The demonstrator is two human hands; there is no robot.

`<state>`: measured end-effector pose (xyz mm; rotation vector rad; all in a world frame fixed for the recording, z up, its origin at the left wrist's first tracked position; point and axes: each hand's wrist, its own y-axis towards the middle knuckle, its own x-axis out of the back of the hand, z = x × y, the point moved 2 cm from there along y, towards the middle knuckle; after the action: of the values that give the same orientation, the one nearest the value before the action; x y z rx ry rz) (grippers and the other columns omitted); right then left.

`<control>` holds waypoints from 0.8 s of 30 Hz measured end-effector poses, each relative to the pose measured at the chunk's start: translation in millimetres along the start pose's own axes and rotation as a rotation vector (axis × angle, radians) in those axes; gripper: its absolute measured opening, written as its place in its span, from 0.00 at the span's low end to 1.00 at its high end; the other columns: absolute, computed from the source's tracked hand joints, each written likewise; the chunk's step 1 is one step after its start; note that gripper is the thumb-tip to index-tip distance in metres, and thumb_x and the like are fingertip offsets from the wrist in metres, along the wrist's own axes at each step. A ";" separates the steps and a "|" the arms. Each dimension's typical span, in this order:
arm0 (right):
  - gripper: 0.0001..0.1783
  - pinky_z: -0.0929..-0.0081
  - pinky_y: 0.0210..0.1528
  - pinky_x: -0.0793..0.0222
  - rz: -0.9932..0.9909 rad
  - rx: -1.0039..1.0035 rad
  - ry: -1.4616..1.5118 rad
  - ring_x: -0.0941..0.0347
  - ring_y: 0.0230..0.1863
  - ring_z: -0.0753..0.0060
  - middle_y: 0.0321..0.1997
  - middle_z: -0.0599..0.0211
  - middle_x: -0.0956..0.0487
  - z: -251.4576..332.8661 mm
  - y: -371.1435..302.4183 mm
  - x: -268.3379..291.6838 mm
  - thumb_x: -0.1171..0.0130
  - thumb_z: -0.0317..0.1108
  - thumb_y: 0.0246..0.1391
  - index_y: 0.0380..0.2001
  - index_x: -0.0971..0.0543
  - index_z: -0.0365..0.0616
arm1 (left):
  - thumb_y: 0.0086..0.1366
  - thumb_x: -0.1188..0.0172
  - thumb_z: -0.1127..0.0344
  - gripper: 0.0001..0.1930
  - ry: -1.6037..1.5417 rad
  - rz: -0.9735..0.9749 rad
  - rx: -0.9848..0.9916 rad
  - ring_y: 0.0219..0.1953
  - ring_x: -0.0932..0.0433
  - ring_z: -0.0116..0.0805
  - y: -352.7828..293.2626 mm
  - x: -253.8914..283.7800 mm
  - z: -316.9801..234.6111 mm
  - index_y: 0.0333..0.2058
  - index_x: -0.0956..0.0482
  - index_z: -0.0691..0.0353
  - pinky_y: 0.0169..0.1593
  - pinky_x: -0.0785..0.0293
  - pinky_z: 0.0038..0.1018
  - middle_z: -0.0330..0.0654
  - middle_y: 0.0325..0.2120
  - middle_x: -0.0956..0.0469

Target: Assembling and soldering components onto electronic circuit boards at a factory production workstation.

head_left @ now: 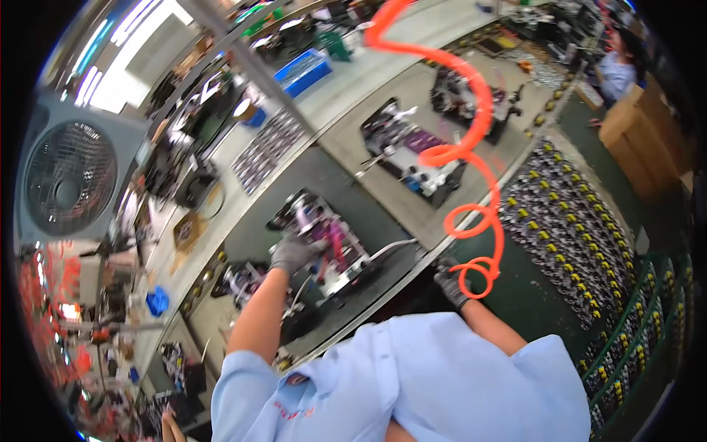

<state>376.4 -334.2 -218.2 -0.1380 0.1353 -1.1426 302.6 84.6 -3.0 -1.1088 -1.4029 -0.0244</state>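
Observation:
A partly assembled machine unit [335, 247] with a black frame, purple and white parts and loose wires lies on the dark work surface in front of me. My left hand [292, 254], in a grey glove, is on the unit's left side with its fingers curled against it. My right hand [449, 283], also gloved, is lower and to the right, beyond the bench edge. Its fingers are closed beside the lower end of an orange coiled hose [477, 214]; what they hold is hidden. Left of the unit sits a similar unit [243, 283], partly behind my left arm.
Further units [416, 151] stand along the line to the upper right. Rows of small black-and-yellow parts [563, 228] cover a surface at right. A blue bin [302, 71] and a sheet of small parts [266, 151] lie beyond. A large fan [70, 173] stands left; a co-worker [617, 72] is far right.

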 end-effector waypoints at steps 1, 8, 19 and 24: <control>0.12 0.71 0.41 0.28 0.028 0.031 0.127 0.28 0.39 0.73 0.38 0.71 0.24 -4.4 -0.3 -1.7 0.44 0.23 0.51 0.41 0.26 0.41 | 0.47 0.34 0.29 0.36 -0.009 -0.175 0.101 0.40 0.16 0.42 2.1 2.5 -2.1 0.40 0.15 0.57 0.48 0.25 0.38 0.46 0.35 0.15; 0.26 0.73 0.49 0.26 0.088 -0.060 -0.275 0.28 0.48 0.71 0.49 0.67 0.25 -47.0 -2.7 1.2 0.40 0.24 0.53 0.57 0.30 0.42 | 0.54 0.32 0.45 0.27 -0.273 -0.091 0.026 0.39 0.18 0.34 23.9 -2.5 -16.7 0.48 0.18 0.56 0.45 0.24 0.32 0.42 0.38 0.16; 0.08 0.58 0.44 0.25 -0.092 0.258 -0.817 0.22 0.44 0.54 0.41 0.60 0.19 1.4 -0.9 -5.6 0.45 0.37 0.50 0.33 0.18 0.54 | 0.52 0.37 0.34 0.37 -0.026 -0.161 0.016 0.46 0.18 0.42 17.7 -3.0 -12.6 0.53 0.22 0.55 0.50 0.26 0.39 0.47 0.45 0.17; 0.11 0.55 0.41 0.28 -0.152 0.043 -0.806 0.22 0.37 0.54 0.31 0.60 0.18 -11.5 8.1 2.2 0.39 0.40 0.41 0.29 0.19 0.49 | 0.58 0.40 0.38 0.28 -0.192 -0.208 -0.022 0.34 0.18 0.40 -8.2 -3.5 22.0 0.39 0.16 0.60 0.43 0.25 0.35 0.49 0.30 0.16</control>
<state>382.5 -333.3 -231.1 -0.5640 -0.6229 -1.1626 280.1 91.9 -5.7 -0.9986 -1.6901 -0.0848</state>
